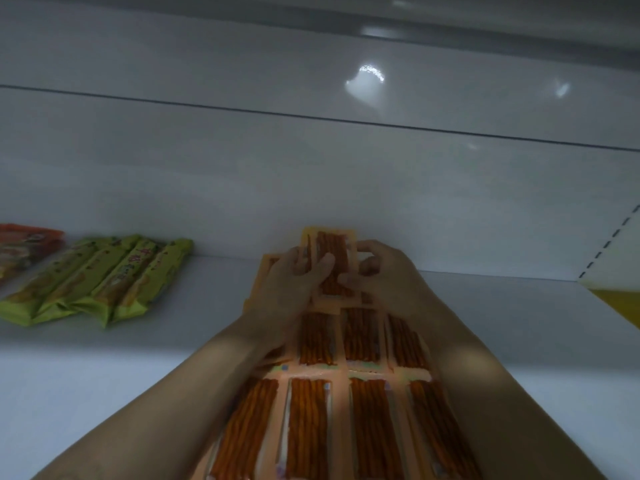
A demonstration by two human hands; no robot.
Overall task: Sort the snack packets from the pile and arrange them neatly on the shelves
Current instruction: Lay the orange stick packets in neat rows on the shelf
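left hand (294,271) and right hand (384,268) gripping one orange clear-window snack packet (330,261) at far end of orange packet rows (346,393), white shelf (104,368), green packets (104,278) far left

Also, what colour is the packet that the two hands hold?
The packet is orange, with dark orange-brown sticks down its middle; the head view shows it.

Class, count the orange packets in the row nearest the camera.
4 orange packets: left end, centre-left, centre-right, right end, between the forearms, which may hide others.
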